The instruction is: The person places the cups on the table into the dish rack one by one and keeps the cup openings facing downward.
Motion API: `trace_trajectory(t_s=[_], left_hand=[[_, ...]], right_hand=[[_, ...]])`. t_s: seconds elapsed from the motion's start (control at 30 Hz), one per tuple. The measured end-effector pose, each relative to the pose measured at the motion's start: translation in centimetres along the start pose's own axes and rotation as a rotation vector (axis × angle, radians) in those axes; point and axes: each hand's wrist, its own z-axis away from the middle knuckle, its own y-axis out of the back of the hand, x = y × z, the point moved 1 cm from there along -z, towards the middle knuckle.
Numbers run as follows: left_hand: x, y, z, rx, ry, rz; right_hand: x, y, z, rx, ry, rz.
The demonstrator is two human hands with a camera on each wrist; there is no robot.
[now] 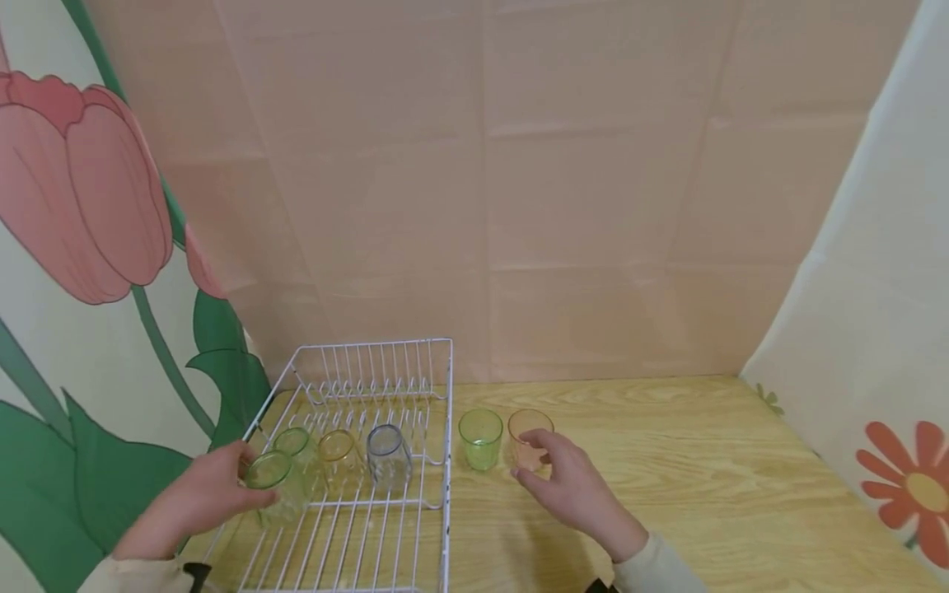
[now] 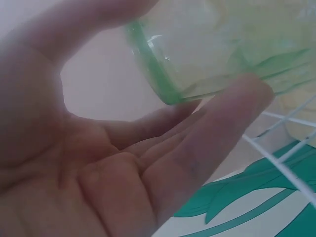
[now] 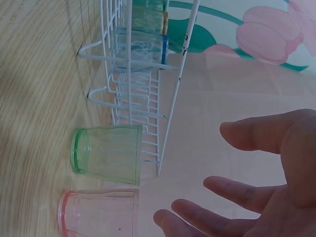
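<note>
My left hand (image 1: 196, 498) holds a green-tinted glass (image 1: 278, 504) between thumb and fingers, at the left side of the white wire dish rack (image 1: 448, 436). The left wrist view shows this glass's thick green end near the palm. Behind it in the rack sit another green glass (image 1: 295, 445), a yellow glass (image 1: 341, 468) and a blue-grey glass (image 1: 389, 465). On the table, right of the rack, a green glass (image 3: 108, 154) and a pink-orange glass (image 3: 98, 212) stand side by side. My right hand (image 1: 574, 490), fingers spread and holding nothing, hovers by the pink-orange glass, overlapping it in the head view.
The rack's right rail stands close beside the green glass on the wooden table (image 1: 652, 461). A plain pinkish sheet (image 1: 578, 206) hangs behind the table. Flower-patterned sheets (image 1: 81, 189) line both sides, the left one close to the rack.
</note>
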Motion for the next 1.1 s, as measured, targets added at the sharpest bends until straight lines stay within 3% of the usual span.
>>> trace_trajectory(t_s=[0.1, 0.5, 0.87, 1.1], left_hand=[[-0.4, -0.7, -0.3, 0.005, -0.025, -0.014], [-1.5, -3.0, -1.4, -0.001, 0.001, -0.060], [-2.1, -3.6, -1.8, 0.063, -0.009, -0.082], [-2.5, -3.6, -2.3, 0.058, -0.007, -0.080]], right_hand=[[0.1, 0.0, 0.0, -0.005, 0.000, -0.010], [0.3, -0.2, 0.1, -0.017, -0.020, -0.014], [0.3, -0.1, -0.3, -0.022, -0.026, -0.027], [0.1, 0.0, -0.2, -0.012, -0.026, -0.036]])
